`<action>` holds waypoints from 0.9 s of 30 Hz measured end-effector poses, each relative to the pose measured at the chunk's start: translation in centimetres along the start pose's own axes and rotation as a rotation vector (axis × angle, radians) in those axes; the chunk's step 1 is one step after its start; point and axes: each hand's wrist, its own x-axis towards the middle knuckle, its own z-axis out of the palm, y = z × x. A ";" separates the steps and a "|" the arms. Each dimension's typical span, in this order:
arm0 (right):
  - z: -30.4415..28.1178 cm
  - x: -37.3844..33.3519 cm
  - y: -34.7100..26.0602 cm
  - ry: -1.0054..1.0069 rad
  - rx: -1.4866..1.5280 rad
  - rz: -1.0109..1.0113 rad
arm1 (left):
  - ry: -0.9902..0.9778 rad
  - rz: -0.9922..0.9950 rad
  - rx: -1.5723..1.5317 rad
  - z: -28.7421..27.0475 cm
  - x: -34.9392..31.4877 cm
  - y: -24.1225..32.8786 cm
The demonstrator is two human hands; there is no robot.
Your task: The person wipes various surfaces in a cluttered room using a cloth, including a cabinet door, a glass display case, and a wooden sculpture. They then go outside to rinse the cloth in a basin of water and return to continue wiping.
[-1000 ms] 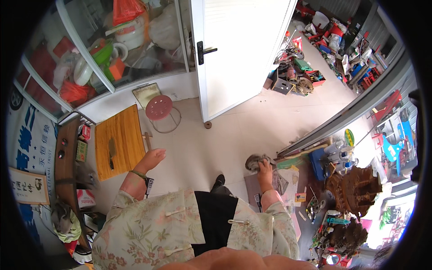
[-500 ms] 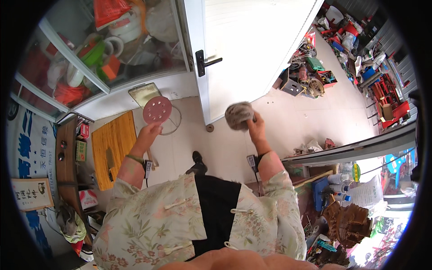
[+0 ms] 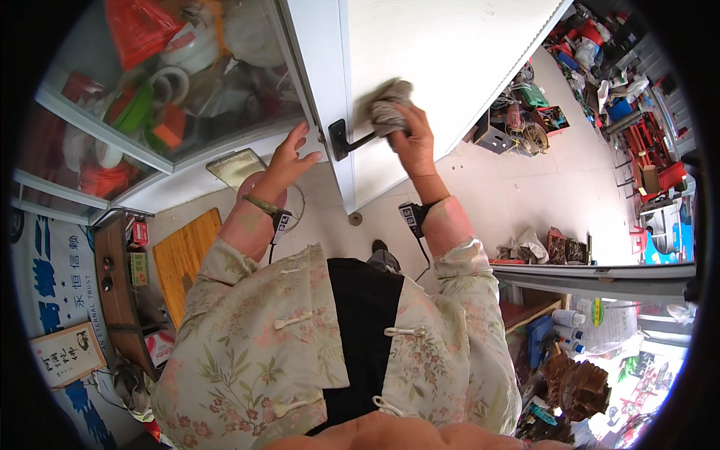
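In my right hand (image 3: 417, 142) is a bunched grey-brown cloth (image 3: 388, 112), with the fingers closed round it. The cloth is at the face of the white door (image 3: 457, 52), by the free end of the black lever handle (image 3: 340, 140); it hides part of that end. To the left, my left hand (image 3: 289, 160) holds nothing, fingers apart, near the door's edge and the glass partition. Below its wrist, a round dark-red stool seat (image 3: 252, 184) on a metal ring base is partly covered by my forearm.
Left of me stand a yellow wooden board (image 3: 187, 255) and a brown cabinet (image 3: 112, 277). Behind the glass partition (image 3: 225, 112) are bags and tubs. Tools and boxes (image 3: 517, 124) lie on the floor beyond the door. Cluttered goods (image 3: 577, 382) fill the lower right.
My right hand has carried the cloth up to the door beside the handle. My left hand has moved up from beside the stool seat toward the door's edge, its fingers spread.
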 end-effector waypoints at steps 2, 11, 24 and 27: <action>1.5 1.0 0.2 -0.160 -0.108 -0.035 | -0.033 0.077 -0.001 0.8 2.0 0.1; 5.4 2.2 4.1 -0.086 -0.248 -0.039 | 0.081 0.042 0.024 1.7 4.1 -0.7; 5.2 4.4 5.7 -0.078 -0.249 -0.131 | 0.080 -0.096 -0.079 0.7 4.3 -0.4; 4.4 5.8 7.0 0.122 -0.103 0.110 | 0.081 -0.095 -0.045 0.5 4.6 -0.5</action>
